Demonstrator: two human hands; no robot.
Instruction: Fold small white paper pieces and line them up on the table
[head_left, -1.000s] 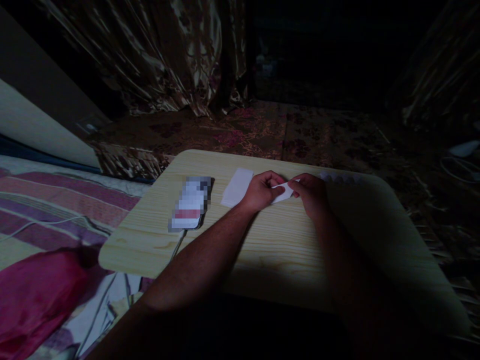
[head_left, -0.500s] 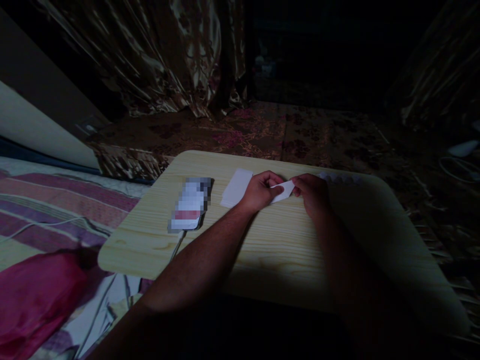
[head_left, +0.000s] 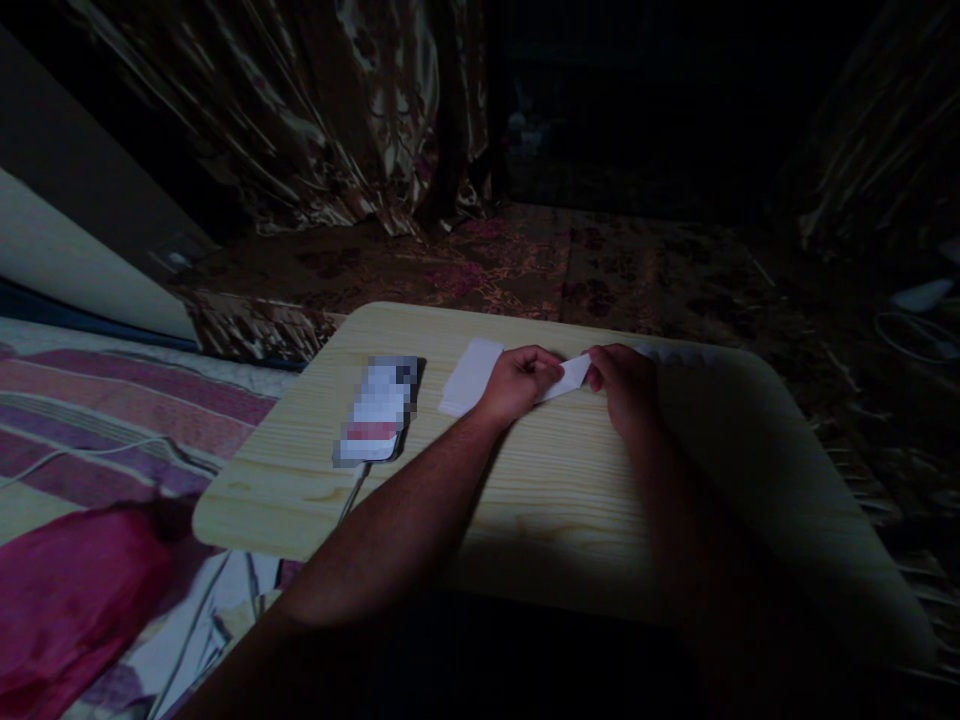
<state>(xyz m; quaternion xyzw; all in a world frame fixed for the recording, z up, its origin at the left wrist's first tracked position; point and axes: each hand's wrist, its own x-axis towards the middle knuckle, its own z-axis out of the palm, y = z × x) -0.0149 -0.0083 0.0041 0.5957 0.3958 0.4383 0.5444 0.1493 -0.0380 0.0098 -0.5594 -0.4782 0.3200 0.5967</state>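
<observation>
A small white piece of paper (head_left: 564,382) is held between both hands above the wooden table (head_left: 555,480). My left hand (head_left: 519,384) pinches its left part, thumb on top. My right hand (head_left: 621,382) grips the right end between thumb and fingers, where a crease or folded corner shows. Part of the sheet is hidden by the fingers. Beside my left hand lies a stack of white paper (head_left: 471,374). Past my right hand, a row of several small pale objects (head_left: 679,355) sits along the far edge, too dim to identify.
A phone (head_left: 379,410) with a white cable (head_left: 352,492) lies at the table's left. Left of the table is a striped bedspread (head_left: 97,400) with a pink bag-like item (head_left: 82,600). Patterned curtains (head_left: 390,110) hang behind, and the room is dark.
The right end of the paper now shows an angled fold near my right fingers. My left thumb has shifted slightly along the sheet. The view has moved a little.
</observation>
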